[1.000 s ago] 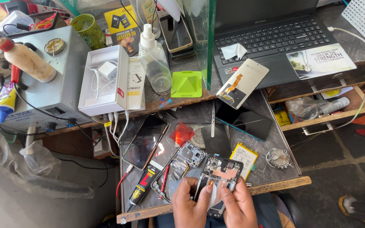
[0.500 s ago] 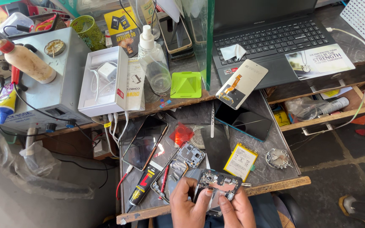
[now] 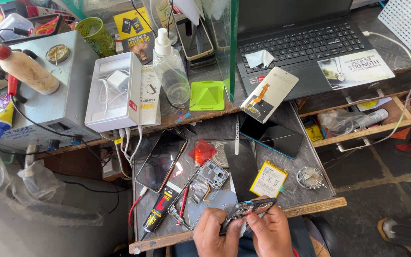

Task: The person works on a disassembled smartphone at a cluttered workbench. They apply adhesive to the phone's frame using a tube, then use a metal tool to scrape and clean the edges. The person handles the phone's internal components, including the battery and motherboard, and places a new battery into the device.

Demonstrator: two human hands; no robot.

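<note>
Both my hands hold a dark opened phone body (image 3: 247,210) with exposed circuit parts, tilted nearly edge-on at the near edge of the low work surface. My left hand (image 3: 211,233) grips its left end. My right hand (image 3: 273,230) grips its right end from below. Just beyond lie a bare silver phone frame (image 3: 200,186), a yellow battery (image 3: 268,179) and a red-handled tool (image 3: 182,207).
A black glue tube (image 3: 159,212), a dark phone screen (image 3: 161,159), a black phone (image 3: 272,136) and a small round dish (image 3: 310,177) lie on the surface. Behind are a white box (image 3: 115,91), a spray bottle (image 3: 171,72), a green stand (image 3: 207,96), a laptop (image 3: 305,44) and an open drawer (image 3: 357,124).
My hands have tipped the phone body from lying face-up to nearly edge-on and drawn it slightly nearer to me. The view is otherwise unchanged.
</note>
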